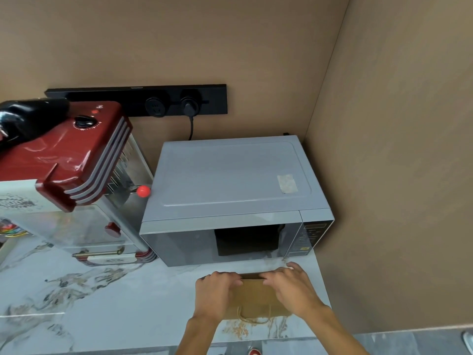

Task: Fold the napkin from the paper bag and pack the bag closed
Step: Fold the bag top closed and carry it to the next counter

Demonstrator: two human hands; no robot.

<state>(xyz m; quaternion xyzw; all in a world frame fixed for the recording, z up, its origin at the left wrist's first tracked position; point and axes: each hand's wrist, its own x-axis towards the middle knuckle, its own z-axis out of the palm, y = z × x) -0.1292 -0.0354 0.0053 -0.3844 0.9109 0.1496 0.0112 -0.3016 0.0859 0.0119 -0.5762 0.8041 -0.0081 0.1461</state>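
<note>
Our two forearms come up from the bottom edge of the frame, and both hands sit on the brown paper bag (256,298), which lies flat on the marble counter (107,303) at lower centre, its twine handle (253,317) toward us. We see our left hand (215,293) with fingers curled over the bag's far edge at its left end, and our right hand (294,288) curled over the same edge at its right end; both grip that far edge, which looks folded over into a darker strip between the fingertips. We cannot make out the napkin anywhere.

Largest behind the bag is the grey microwave (230,201), filling the middle of the frame, its door just beyond our fingers. At the left stands a red popcorn machine (69,160) with glass sides, its red knob (143,191) nearly touching the microwave's corner. Across the upper middle, a black power strip (138,98) is fixed to the tan wall (179,37), with one plug (189,106) in it.
</note>
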